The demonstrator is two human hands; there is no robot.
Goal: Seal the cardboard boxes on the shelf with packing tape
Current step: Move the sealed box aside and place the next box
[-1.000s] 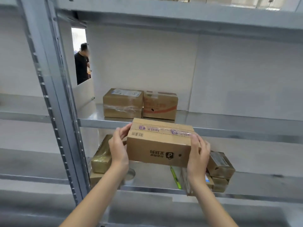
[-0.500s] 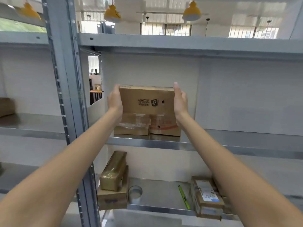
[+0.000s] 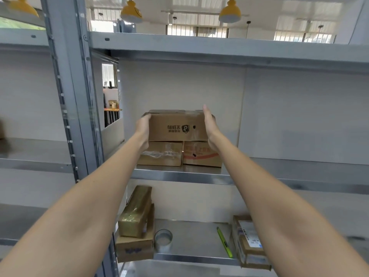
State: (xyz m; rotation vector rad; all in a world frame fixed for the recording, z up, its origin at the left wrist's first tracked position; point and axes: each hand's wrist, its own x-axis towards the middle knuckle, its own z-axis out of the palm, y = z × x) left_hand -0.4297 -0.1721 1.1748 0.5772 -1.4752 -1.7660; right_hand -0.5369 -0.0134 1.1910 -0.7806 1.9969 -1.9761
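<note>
Fingers of the left hand (image 3: 144, 124) curl round the left end of a taped cardboard box (image 3: 176, 125), while the right hand (image 3: 209, 124) presses flat, straight fingers against its right end. The box sits mid-frame, resting on or just above two boxes (image 3: 179, 154) on the middle shelf (image 3: 279, 176). The step looks like stacking a sealed box. Next, I judge, comes letting go and reaching to the lower shelf, where the tape roll (image 3: 163, 237) stands beside more boxes (image 3: 135, 230).

You had a green pen (image 3: 224, 242) lying on the lower shelf, three yellow lamps (image 3: 229, 11) hanging above, a grey metal upright (image 3: 68, 92) at your left.
</note>
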